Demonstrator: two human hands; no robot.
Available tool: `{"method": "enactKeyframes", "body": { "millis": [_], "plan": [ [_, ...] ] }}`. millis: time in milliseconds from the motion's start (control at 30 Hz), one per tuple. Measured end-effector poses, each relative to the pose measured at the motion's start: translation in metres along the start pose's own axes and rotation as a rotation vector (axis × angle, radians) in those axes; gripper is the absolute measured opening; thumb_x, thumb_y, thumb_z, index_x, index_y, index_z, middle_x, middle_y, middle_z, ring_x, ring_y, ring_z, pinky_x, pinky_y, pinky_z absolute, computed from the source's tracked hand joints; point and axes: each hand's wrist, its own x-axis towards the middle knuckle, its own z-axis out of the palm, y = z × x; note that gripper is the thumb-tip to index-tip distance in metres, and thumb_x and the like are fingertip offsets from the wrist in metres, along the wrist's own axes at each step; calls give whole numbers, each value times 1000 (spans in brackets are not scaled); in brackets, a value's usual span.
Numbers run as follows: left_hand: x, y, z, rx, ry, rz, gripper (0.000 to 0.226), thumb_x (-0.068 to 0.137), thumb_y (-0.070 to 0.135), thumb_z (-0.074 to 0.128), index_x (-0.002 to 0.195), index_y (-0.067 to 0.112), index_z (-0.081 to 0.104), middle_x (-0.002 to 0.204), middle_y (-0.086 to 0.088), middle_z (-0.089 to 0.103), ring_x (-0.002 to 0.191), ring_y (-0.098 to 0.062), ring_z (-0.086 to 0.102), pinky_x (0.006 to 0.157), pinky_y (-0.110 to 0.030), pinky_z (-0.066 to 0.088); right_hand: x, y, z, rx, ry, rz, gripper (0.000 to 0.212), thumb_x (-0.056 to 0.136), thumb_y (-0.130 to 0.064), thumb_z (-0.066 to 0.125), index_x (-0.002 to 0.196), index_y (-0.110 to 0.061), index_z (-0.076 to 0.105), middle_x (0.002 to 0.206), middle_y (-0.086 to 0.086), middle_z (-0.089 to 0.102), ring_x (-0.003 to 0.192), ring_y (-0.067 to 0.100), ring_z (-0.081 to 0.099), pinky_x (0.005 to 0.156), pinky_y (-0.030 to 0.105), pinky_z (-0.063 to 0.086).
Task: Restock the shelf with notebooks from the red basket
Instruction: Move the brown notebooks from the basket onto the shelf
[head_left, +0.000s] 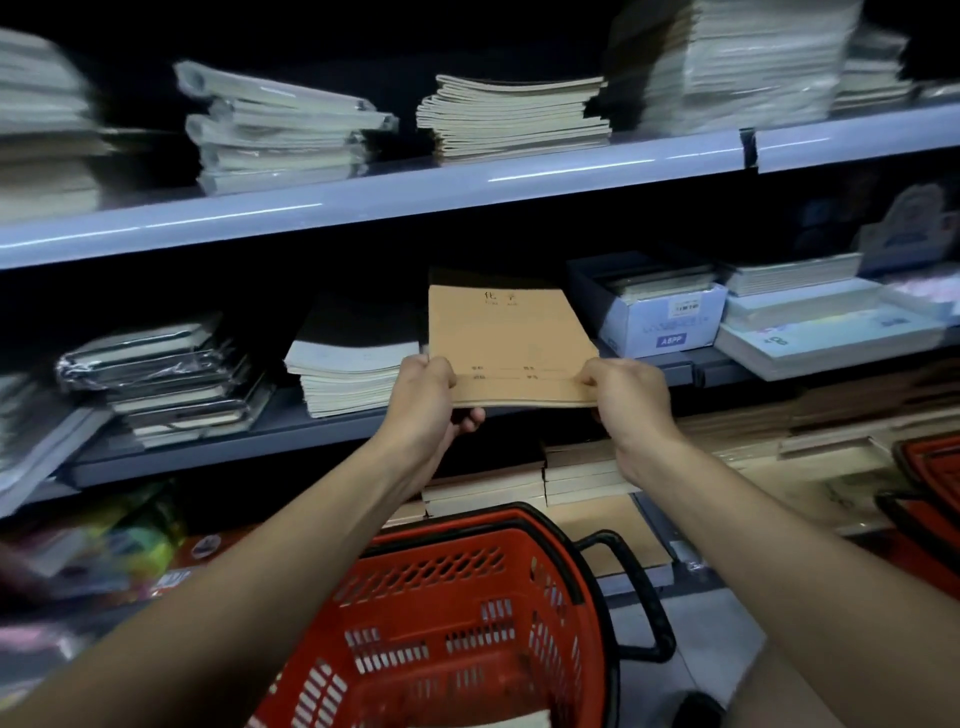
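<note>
Tan notebooks (509, 343) between both hands, left hand (428, 395) and right hand (631, 397).

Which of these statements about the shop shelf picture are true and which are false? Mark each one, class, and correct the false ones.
1. Both hands hold the brown notebooks. True: the left hand and right hand each take a near corner of the notebooks.
2. The notebooks are over the middle shelf. True: they sit above the middle shelf, between a white stack and a blue box.
3. The basket is blue. False: the basket is red.
4. The top shelf holds nothing. False: the top shelf carries several stacks.
5. The basket hangs from the right hand. False: it sits below the arms, in neither grip.
</note>
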Motion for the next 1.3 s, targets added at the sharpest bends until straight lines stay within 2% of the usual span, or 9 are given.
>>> {"method": "enactKeyframes", "body": {
  "millis": [167, 267, 433, 567, 767, 967, 1100, 1200, 1300],
  "plan": [
    [47, -8, 10, 172, 8, 64, 25, 100, 10, 35, 123, 8, 46, 111, -19, 67, 78, -28, 65, 57, -32, 48, 43, -1, 6, -80, 36, -97, 7, 85, -13, 67, 84, -15, 74, 91, -3, 77, 86, 13, 67, 74, 30, 51],
    [75, -9, 14, 296, 44, 129, 25, 100, 14, 43, 122, 15, 54, 110, -5, 67, 101, -22, 64, 76, -33, 52, 70, -3, 10, -109, 29, -147, 10, 86, -13, 68, 90, -16, 77, 91, -6, 77, 88, 11, 69, 72, 26, 51],
    [118, -7, 18, 342, 56, 165, 30, 93, 23, 53, 119, 18, 65, 114, -1, 72, 111, -19, 66, 95, -33, 53, 110, -2, 19, -121, 40, -188, 10, 84, -16, 70, 90, -19, 78, 93, -5, 77, 92, 14, 71, 78, 30, 55],
    [138, -17, 21, 378, 32, 151, 28, 101, 23, 49, 122, 16, 67, 111, 4, 72, 106, -10, 65, 82, -19, 48, 134, 12, 22, -183, 40, -200, 9, 87, -17, 71, 87, -23, 77, 88, -9, 76, 89, 12, 71, 76, 27, 53],
    [155, -47, 27, 424, 17, 136, 26, 107, 22, 41, 117, 18, 65, 97, 17, 66, 88, 6, 58, 62, 0, 40, 154, 33, 27, -280, 13, -231, 21, 84, -20, 64, 90, -2, 74, 86, 4, 73, 84, 20, 70, 75, 32, 51],
    [163, -65, 22, 512, -32, 199, 37, 104, 33, 36, 128, 31, 64, 120, 15, 70, 116, -8, 62, 104, -32, 47, 158, 41, 28, -303, 10, -201, 20, 90, -19, 60, 97, -9, 77, 98, 7, 78, 95, 24, 72, 84, 35, 57],
    [162, -72, 23, 561, -55, 170, 42, 110, 37, 33, 144, 24, 54, 128, 15, 61, 126, -11, 54, 103, -25, 36, 155, 48, 28, -361, 25, -168, 15, 97, -19, 57, 92, -17, 71, 98, 3, 76, 97, 22, 71, 79, 32, 55],
    [160, -77, 18, 633, -44, 223, 72, 101, 63, 35, 159, 20, 34, 149, 12, 49, 139, -12, 44, 116, -27, 30, 156, 52, 26, -423, 25, -190, 28, 101, -26, 58, 124, -14, 69, 122, 5, 72, 110, 19, 65, 95, 29, 50],
    [151, -83, 11, 669, -80, 350, 79, 101, 58, 51, 164, 23, 20, 165, 7, 33, 150, -8, 31, 115, -17, 26, 153, 53, 20, -438, -21, -243, 57, 97, -37, 64, 151, -22, 53, 146, 0, 60, 130, 17, 57, 112, 33, 43]
  ]
}}
